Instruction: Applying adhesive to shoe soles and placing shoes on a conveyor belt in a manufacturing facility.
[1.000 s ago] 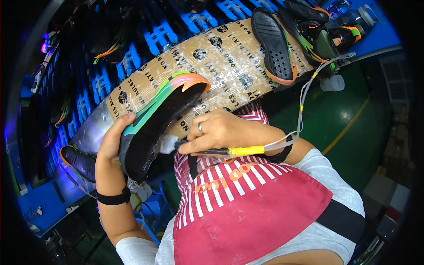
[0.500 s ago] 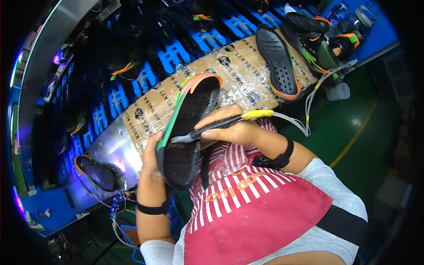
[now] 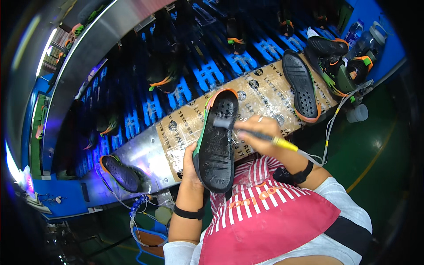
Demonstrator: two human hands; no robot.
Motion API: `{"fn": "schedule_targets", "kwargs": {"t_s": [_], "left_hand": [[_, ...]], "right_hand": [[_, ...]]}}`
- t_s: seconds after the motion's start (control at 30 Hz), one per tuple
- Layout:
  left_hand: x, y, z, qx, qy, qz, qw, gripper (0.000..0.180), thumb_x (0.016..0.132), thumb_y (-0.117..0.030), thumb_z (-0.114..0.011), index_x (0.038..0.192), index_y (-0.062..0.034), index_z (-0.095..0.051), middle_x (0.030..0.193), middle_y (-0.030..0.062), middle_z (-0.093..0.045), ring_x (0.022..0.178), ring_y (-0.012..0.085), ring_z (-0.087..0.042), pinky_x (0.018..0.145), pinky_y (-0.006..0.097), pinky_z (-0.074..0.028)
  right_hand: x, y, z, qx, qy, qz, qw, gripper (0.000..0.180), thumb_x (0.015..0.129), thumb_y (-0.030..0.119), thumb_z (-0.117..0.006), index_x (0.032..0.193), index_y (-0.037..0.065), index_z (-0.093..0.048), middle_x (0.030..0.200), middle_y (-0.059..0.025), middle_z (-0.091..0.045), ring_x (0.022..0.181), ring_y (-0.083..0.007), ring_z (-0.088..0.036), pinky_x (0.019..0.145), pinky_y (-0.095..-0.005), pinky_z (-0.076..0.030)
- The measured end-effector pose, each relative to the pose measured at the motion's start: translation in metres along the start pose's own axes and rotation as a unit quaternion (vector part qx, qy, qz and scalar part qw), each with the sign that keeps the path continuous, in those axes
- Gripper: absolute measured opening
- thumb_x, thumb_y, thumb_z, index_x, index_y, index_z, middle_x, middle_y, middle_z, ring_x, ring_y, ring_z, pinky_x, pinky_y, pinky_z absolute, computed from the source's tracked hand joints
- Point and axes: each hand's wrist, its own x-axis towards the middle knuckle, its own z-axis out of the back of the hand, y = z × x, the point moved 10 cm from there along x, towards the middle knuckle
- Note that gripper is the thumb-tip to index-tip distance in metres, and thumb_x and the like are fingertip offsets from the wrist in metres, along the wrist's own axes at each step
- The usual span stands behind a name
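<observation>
Two hands, both closed on something. Your left hand [image 3: 190, 163] grips the sole [image 3: 215, 154] by its left edge, thumb on the side wall, other fingers hidden by it. Your right hand [image 3: 261, 131] is wrapped around the brush [image 3: 285, 143], narrow grip on a slim dark handle with a yellow sleeve; motion blur, so finger detail is soft.

Sole is up in front of you, above the cardboard [image 3: 170, 148] and your apron [image 3: 274, 225], long axis roughly up the view, inner face to the camera. Shape: long, rounded ends, slight waist. Black, glossy, wet-looking; round holes at the far end, ridges toward the near end. Rim runs orange around the far end, green down the left side. Pale bristles lie over the inner face just below the holes; can't tell how hard they press.

Cardboard is brown, printed, covered in shiny clear film, and lies on smooth bare metal [image 3: 143, 154]. Second sole [image 3: 300, 84] rests on it to the right, matte black, perforated, orange at the near end. Third sole [image 3: 121, 173] sits at left on the metal, also perforated. Notched blue slats [image 3: 207, 76] line the far side. Thin pale tubing [image 3: 327, 141] trails from the brush's yellow end.
</observation>
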Motion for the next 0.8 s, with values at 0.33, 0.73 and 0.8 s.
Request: {"fn": "schedule_targets", "kwargs": {"t_s": [0.33, 0.73, 0.8], "left_hand": [[-0.05, -0.071, 0.018, 0.026, -0.15, -0.315, 0.937, 0.066, 0.087, -0.054, -0.023, 0.137, -0.0112, -0.015, 0.129, 0.0186, -0.037, 0.108, 0.0322, -0.048, 0.089, 0.041, -0.042], [-0.129, -0.151, -0.003, 0.212, -0.17, -0.559, 0.784, 0.065, 0.073, -0.02, -0.059, 0.128, -0.0027, -0.029, 0.112, 0.0117, -0.046, 0.101, 0.0217, -0.048, 0.093, 0.034, -0.035], [-0.174, -0.18, -0.018, 0.216, -0.181, -0.655, 0.701, 0.065, 0.071, -0.038, -0.059, 0.124, -0.0061, -0.036, 0.11, 0.0114, -0.05, 0.101, 0.0239, -0.052, 0.084, 0.038, -0.045]], "right_hand": [[0.006, -0.009, 0.017, 0.055, -0.009, -0.096, 0.994, 0.02, 0.071, 0.002, -0.065, 0.091, -0.002, -0.063, 0.076, -0.0124, -0.063, 0.063, -0.0162, -0.06, 0.057, -0.0248, -0.047], [0.002, -0.026, 0.024, 0.091, -0.022, -0.191, 0.977, 0.022, 0.073, 0.003, -0.063, 0.094, -0.005, -0.061, 0.08, -0.0125, -0.063, 0.07, -0.0138, -0.06, 0.063, -0.0222, -0.045], [0.002, -0.031, 0.024, 0.1, -0.03, -0.188, 0.977, 0.023, 0.073, 0.004, -0.063, 0.094, -0.005, -0.061, 0.081, -0.0123, -0.063, 0.07, -0.0133, -0.059, 0.063, -0.022, -0.045]]}}
